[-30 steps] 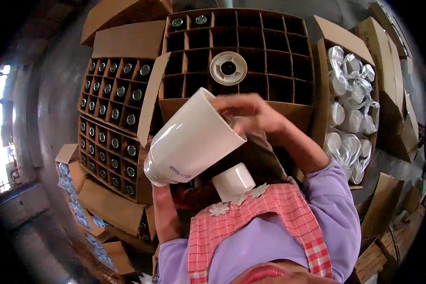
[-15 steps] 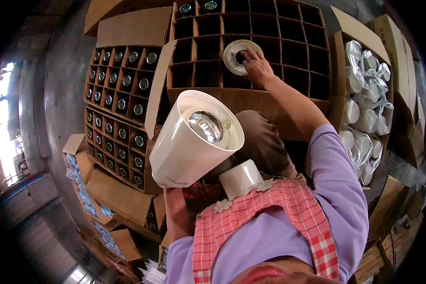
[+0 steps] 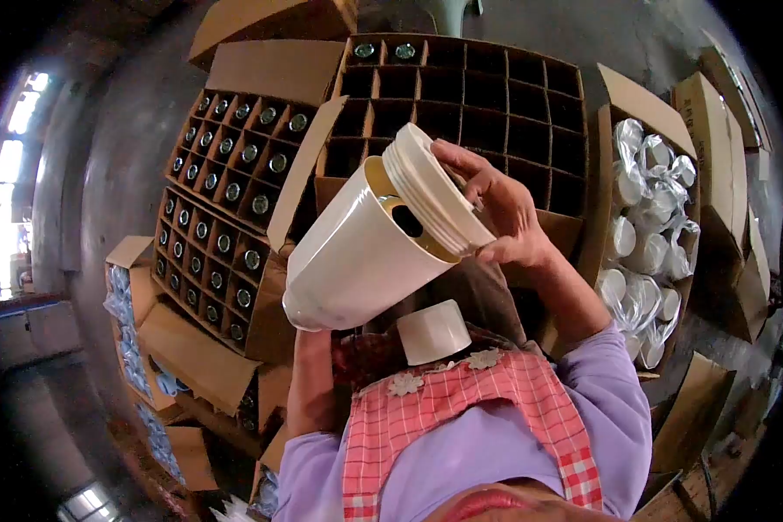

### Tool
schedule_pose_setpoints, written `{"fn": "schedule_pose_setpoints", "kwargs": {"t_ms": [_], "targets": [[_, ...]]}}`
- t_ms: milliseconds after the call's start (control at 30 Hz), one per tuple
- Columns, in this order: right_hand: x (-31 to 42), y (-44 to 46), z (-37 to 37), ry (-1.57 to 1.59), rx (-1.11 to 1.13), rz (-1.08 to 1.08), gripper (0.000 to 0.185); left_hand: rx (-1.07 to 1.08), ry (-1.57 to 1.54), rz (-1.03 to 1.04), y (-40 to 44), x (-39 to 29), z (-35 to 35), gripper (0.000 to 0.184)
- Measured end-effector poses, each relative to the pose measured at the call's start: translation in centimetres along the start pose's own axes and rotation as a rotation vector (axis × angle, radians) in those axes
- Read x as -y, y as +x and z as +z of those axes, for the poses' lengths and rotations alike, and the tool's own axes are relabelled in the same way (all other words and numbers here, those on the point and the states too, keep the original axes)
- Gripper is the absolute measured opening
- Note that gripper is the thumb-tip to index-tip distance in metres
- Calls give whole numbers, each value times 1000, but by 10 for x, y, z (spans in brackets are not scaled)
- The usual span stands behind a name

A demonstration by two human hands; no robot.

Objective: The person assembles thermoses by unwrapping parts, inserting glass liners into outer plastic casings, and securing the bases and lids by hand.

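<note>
A large white container (image 3: pixel 352 252) is tilted in front of me, its open mouth facing up and right, with something dark and shiny inside. My left hand is hidden behind its lower end; only the forearm shows there. My right hand (image 3: pixel 505 209) grips a white ribbed ring-shaped lid (image 3: pixel 435 196) by its outer side, at the container's mouth. The lid is tilted and a gap shows between it and the rim. A smaller white cup-like piece (image 3: pixel 433 332) rests at my lap, against the checked apron (image 3: pixel 470 391).
Ahead is a divided carton (image 3: pixel 457 113) with two glass-topped items at its far left. More divided cartons (image 3: pixel 222 191) with shiny round tops stand at the left. At the right, a box (image 3: pixel 596 209) holds white pieces in clear plastic.
My right hand has taken the lid off the divided carton and brought it to the container's mouth. The container has tilted further to the right.
</note>
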State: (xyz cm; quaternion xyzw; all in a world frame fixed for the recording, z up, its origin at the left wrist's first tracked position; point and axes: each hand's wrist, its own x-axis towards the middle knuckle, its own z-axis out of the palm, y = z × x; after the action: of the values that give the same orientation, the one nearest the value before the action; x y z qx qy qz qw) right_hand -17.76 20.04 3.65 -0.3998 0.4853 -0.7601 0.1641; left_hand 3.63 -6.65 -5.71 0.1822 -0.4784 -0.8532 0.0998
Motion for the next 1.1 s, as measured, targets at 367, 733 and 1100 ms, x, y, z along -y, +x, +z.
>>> {"fn": "schedule_pose_setpoints", "kwargs": {"t_ms": [367, 733, 1100], "targets": [[36, -10, 13, -170, 178, -191, 51, 92, -136, 27, -15, -4, 22, 39], [37, -20, -3, -174, -299, 747, 61, -159, 971, 696, -28, -56, 79, 28], [33, -44, -9, -222, -303, 306, 34, -163, -163, 175, -9, -58, 75, 28]]}}
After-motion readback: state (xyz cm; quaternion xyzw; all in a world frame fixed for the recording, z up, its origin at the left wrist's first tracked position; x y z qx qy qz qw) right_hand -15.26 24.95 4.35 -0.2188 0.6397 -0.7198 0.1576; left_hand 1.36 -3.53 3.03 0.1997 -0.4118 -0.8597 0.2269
